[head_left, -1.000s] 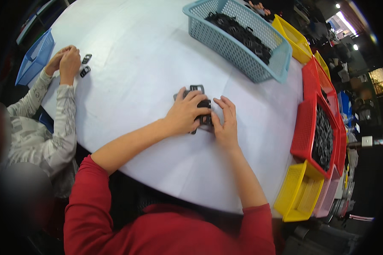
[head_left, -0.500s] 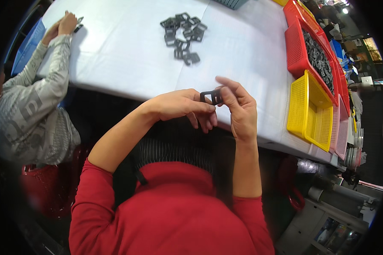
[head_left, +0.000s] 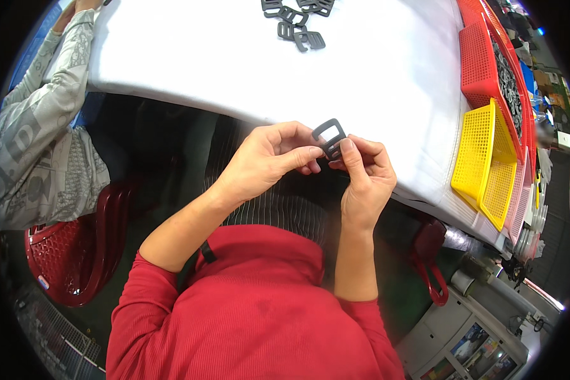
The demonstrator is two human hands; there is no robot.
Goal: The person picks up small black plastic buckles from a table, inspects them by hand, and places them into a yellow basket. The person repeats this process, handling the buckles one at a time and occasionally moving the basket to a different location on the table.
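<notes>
A small black plastic buckle point(head_left: 331, 135), with a larger open loop and narrower slots, is held between my two hands just off the table's near edge. My right hand point(head_left: 367, 174) pinches its lower right part between thumb and fingers. From the other side, my left hand point(head_left: 269, 158) grips its lower left edge, with the thumb stretched along it and the fingertips partly hidden behind. Several similar black buckles point(head_left: 301, 35) lie in a loose pile farther up on the white-covered table point(head_left: 234, 69), cut off by the top of the picture.
At the right edge stand a yellow basket point(head_left: 484, 164), a red basket point(head_left: 478, 60) heaped with dark small parts, and a pink basket point(head_left: 518, 206). A person in a grey patterned sleeve point(head_left: 69, 69) works at the left, beside a dark red chair point(head_left: 69, 253).
The buckle has turned so its loop points up, and both hands have closed in around its lower end. The view has shifted, so the pile now sits higher in the picture.
</notes>
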